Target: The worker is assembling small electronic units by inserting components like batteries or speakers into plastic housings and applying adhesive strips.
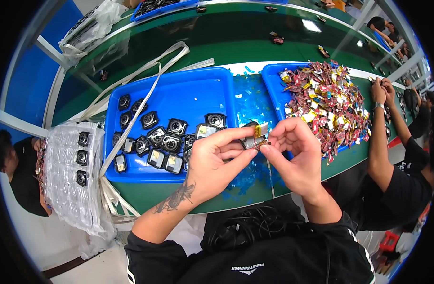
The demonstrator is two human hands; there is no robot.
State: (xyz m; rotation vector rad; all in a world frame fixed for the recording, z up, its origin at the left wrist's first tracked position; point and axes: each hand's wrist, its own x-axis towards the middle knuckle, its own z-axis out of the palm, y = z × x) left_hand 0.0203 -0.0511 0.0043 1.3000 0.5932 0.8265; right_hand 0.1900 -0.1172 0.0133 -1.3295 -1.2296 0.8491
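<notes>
My left hand [216, 158] is closed round a black smartwatch case [248, 141], holding it between thumb and fingers above the gap between two blue trays. A small yellow-and-silver piece [261, 130] stands up from the case's open side. Close against that side, my right hand [295, 156] has its thumb and fingertips drawn together; what they pinch is too small to make out. Left of my hands, a blue tray [179, 78] holds several black watch cases [177, 126], some with round sensor backs up. The right blue tray [270, 73] is heaped with small red circuit boards and silver-yellow pieces [328, 102].
Blue film scraps [255, 102] litter the green bench between the trays. White straps [150, 66] lie across the left tray's edge. Clear plastic packing trays [67, 189] with several watch cases stand at left. A co-worker's arms [380, 128] reach in at right. Beyond runs a green conveyor [226, 38].
</notes>
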